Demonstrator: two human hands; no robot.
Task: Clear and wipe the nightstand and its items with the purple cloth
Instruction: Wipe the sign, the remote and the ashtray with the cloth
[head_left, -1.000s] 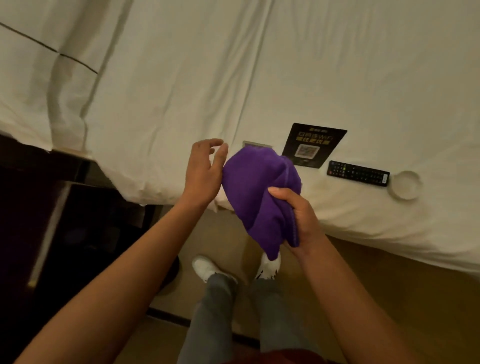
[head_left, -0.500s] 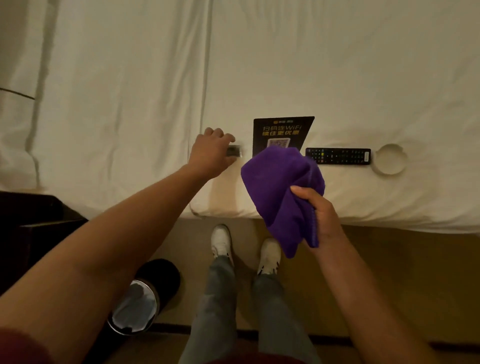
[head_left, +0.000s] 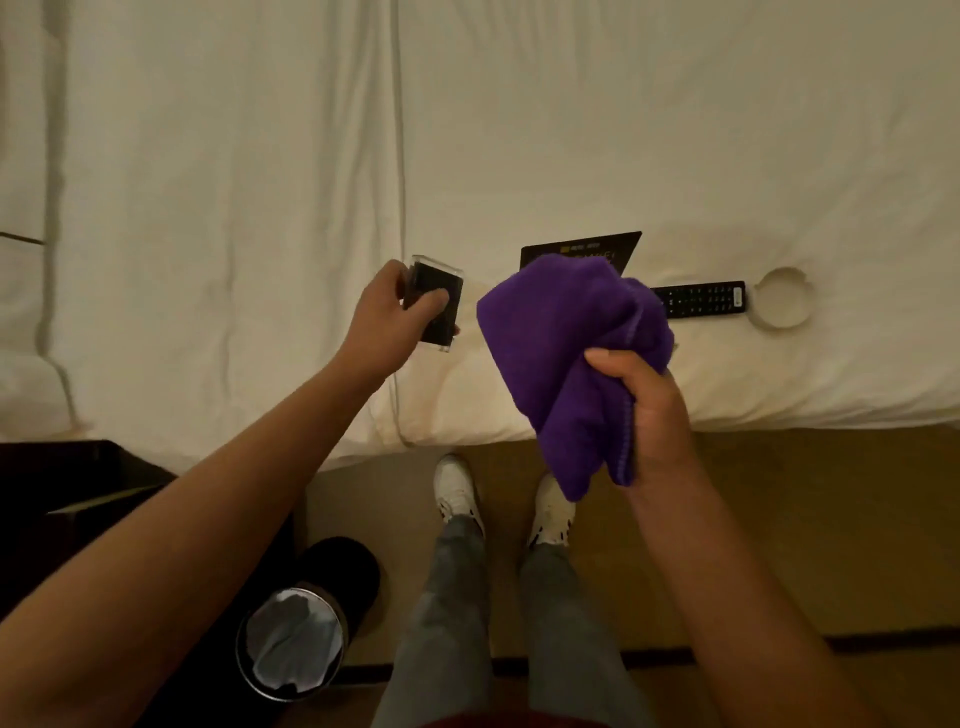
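Observation:
My right hand (head_left: 652, 415) grips the bunched purple cloth (head_left: 566, 353) above the edge of the white bed (head_left: 234, 182). My left hand (head_left: 387, 322) holds a small dark block in clear acrylic (head_left: 435, 304) lifted just off the sheet, left of the cloth. On the bed behind the cloth lies a black WiFi card (head_left: 587, 248), partly hidden. A black remote control (head_left: 701, 299) and a round white ashtray (head_left: 781, 301) lie to the right. The dark nightstand (head_left: 67, 483) shows at the lower left.
A round waste bin (head_left: 291, 642) with a pale liner stands on the floor by the nightstand. My legs and white shoes (head_left: 457, 488) stand at the bed's edge on the brown floor (head_left: 805, 519).
My left hand closed on the acrylic block and lifted it off the bed, turning it upward. The cloth in my right hand stayed in place.

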